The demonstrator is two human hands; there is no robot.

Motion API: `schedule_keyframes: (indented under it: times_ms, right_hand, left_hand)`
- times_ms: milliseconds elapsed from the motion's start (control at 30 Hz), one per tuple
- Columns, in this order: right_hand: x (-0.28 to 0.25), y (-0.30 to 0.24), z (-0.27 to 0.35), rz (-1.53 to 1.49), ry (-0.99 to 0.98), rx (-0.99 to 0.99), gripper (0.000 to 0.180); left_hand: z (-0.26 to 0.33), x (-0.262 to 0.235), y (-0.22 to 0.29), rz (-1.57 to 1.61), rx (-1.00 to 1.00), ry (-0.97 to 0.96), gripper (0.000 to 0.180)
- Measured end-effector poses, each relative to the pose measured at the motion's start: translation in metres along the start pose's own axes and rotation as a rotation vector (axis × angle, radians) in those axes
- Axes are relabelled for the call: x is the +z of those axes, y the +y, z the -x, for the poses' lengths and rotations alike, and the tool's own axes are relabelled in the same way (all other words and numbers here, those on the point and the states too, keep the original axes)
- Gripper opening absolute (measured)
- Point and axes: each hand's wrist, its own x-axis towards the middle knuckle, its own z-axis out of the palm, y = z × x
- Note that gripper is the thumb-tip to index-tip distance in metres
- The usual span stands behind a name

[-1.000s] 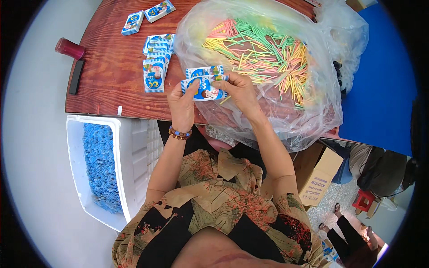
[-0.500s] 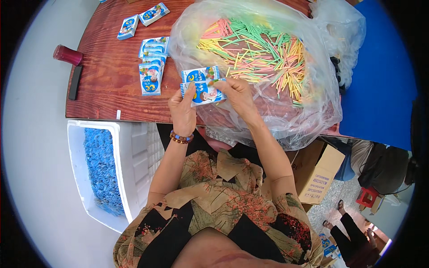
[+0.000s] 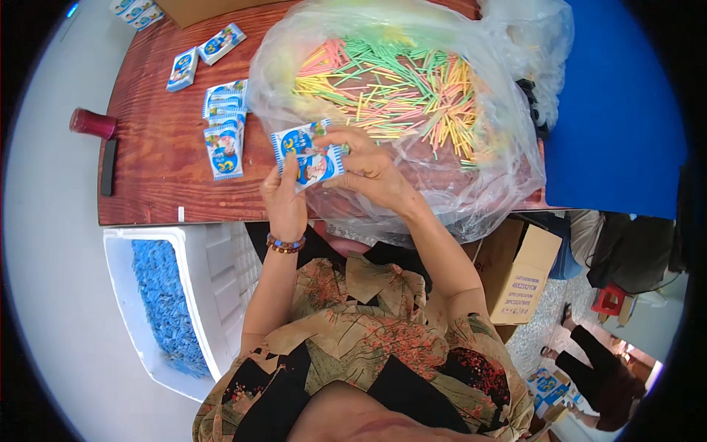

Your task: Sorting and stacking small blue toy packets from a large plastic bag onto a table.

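Just in front of the bag, I hold small blue-and-white sachets (image 3: 315, 171), overlapping one another and slightly tilted. My left hand (image 3: 284, 197) pinches them at the lower left, thumb on the front. My right hand (image 3: 377, 175) is closed at their right edge, with its thumb and fingers bent around it. A fanned row of matching sachets (image 3: 224, 152) lies on the table to the left. Behind my hands, a clear plastic bag (image 3: 274, 62) lies spread open, with thin pink, yellow and green sticks (image 3: 412, 92) heaped loosely in it.
Two more packs (image 3: 182, 68) lie at the table's far left, near a dark red cylinder (image 3: 93, 124) and a black bar (image 3: 109, 168). A white foam box (image 3: 195, 269) of blue pieces (image 3: 166, 295) stands lower left. A cardboard box (image 3: 524, 272) and another person (image 3: 600, 368) are at lower right.
My right hand has shifted from a thumb pinch at the top corner to bent fingers at the right edge. The sachets have tilted. The whole view has shifted somewhat.
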Motion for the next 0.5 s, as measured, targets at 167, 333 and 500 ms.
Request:
schedule_keyframes:
  times_ms: [167, 333, 500]
  right_hand:
    - [-0.077, 0.015, -0.003, -0.085, 0.155, 0.500, 0.019]
    - [-0.136, 0.067, -0.007, 0.777, -0.013, 0.283, 0.033]
    - [-0.136, 0.069, -0.013, 1.008, -0.300, 0.265, 0.043]
  left_hand:
    - [-0.002, -0.012, 0.005, -0.019, 0.004, 0.064, 0.019]
    - [-0.002, -0.009, 0.002, 0.006, 0.004, 0.054, 0.018]
    - [-0.002, -0.017, 0.005, 0.014, 0.006, 0.064, 0.018]
